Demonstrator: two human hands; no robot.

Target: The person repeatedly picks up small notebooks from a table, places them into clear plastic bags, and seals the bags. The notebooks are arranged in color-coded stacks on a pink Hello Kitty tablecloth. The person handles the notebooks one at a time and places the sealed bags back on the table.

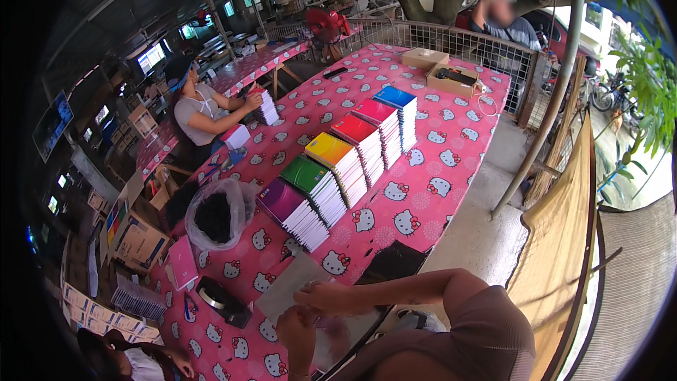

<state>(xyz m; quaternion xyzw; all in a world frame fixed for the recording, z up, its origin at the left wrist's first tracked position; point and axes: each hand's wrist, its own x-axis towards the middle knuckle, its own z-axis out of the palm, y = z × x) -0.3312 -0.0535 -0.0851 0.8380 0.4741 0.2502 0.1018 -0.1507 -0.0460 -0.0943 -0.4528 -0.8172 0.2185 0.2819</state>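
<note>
Close together over the near edge of the pink patterned table [381,247], my left hand [296,326] and my right hand [326,298] meet at the fingertips. Both have their fingers closed in a pinch; whatever lies between them is too small to make out. Beneath them is a greyish, see-through plastic sheet or bag [281,295]. A black tape dispenser [224,303] stands left of my hands, with blue-handled scissors [189,308] beyond it. Farther up run stacks of spiral notebooks: purple [285,201], green [305,173], yellow [330,149], red [354,129], pink [376,111] and blue [395,96].
A plastic bag with black contents [248,204] and a pink notebook [183,262] lie left. A co-worker [201,109] handles notebooks across the table; another person [137,360] is at lower left. Cardboard boxes [451,79] sit at the far end. A black item [392,262] lies at the right edge.
</note>
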